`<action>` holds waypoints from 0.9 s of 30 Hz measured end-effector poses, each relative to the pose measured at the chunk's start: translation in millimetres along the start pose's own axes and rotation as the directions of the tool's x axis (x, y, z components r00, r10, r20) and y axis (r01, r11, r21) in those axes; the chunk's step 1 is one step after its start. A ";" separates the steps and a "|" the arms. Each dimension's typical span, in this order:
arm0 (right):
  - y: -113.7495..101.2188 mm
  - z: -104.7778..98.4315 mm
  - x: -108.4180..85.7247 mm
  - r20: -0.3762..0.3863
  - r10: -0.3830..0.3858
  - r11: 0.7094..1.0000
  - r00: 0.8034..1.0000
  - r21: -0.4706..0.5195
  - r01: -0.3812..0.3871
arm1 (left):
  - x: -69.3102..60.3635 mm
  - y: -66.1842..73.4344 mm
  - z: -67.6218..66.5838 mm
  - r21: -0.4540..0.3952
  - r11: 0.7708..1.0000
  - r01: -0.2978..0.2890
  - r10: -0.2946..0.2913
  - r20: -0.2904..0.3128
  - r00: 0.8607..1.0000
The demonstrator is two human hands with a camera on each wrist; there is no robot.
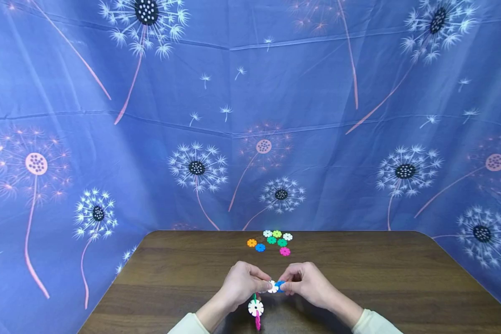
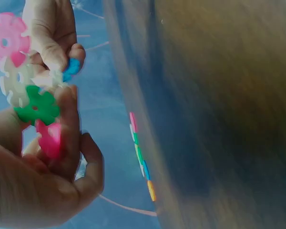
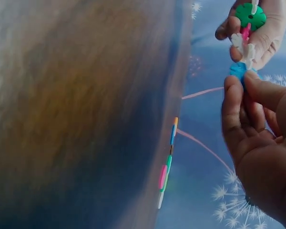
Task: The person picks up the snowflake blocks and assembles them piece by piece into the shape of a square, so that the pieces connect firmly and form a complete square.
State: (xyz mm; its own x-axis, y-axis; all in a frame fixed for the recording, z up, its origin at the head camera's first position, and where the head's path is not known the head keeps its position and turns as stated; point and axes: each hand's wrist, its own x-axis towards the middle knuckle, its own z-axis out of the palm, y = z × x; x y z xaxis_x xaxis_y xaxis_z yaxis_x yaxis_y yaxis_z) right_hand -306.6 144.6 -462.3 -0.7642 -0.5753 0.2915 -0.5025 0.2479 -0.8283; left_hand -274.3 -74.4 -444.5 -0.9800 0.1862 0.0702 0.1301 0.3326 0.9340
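A chain of notched plastic discs hangs from my left hand (image 1: 245,284). Its far end has a pink disc (image 2: 10,38), then a white disc (image 2: 11,86), a green disc (image 2: 36,106) and another pink disc (image 2: 50,139). My left thumb and fingers pinch a white disc (image 1: 272,288) at the near end. Opposite it, my right hand (image 1: 313,284) pinches a blue disc (image 3: 238,70) between thumb and fingertips. The blue disc meets the white one edge to edge; fingers partly cover both, and I cannot tell whether their slots interlock.
Loose discs lie toward the table's back edge: an orange disc (image 1: 252,242), a blue one (image 1: 260,247), a pink one (image 1: 285,251), and several green, yellow-green and white ones. The brown wooden table (image 1: 183,269) backs onto a blue dandelion-print cloth (image 1: 338,195).
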 end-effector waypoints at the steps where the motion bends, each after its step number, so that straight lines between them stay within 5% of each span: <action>1: -0.1 0.5 -0.1 0.002 0.002 1.000 1.000 -0.009 -0.002 | -0.7 0.4 0.6 0.015 1.000 -0.006 0.007 -0.005 1.000; 7: -1.2 0.3 -0.8 0.012 0.009 1.000 1.000 -0.019 -0.008 | -2.4 2.3 2.6 0.053 0.998 -0.044 0.043 0.008 0.999; 14: 4.5 0.4 3.9 0.109 0.004 0.994 0.994 0.105 -0.016 | -0.6 0.7 3.9 0.094 0.994 -0.062 0.053 0.092 0.994; 21: 7.2 0.2 11.2 0.194 0.011 0.981 0.981 0.189 -0.048 | 0.1 -1.6 6.9 0.099 0.992 -0.073 0.066 0.072 0.995; 24: 12.4 -10.4 18.2 0.234 0.050 0.989 0.971 0.125 -0.081 | -0.5 -2.3 3.7 0.073 0.996 -0.048 0.044 0.064 0.997; 27: 27.2 -27.1 27.5 0.181 0.076 0.996 0.981 -0.066 -0.065 | -1.5 -3.2 0.1 0.047 0.999 -0.020 0.018 0.059 0.998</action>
State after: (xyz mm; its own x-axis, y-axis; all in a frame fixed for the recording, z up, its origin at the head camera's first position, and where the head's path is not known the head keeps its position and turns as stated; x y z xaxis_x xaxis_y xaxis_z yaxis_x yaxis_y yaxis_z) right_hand -352.2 156.7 -463.8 -0.7147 -0.6860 0.1363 -0.4775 0.3361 -0.8118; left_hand -273.2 -75.6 -447.6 -0.9670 0.2460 0.0660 0.1570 0.3718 0.9150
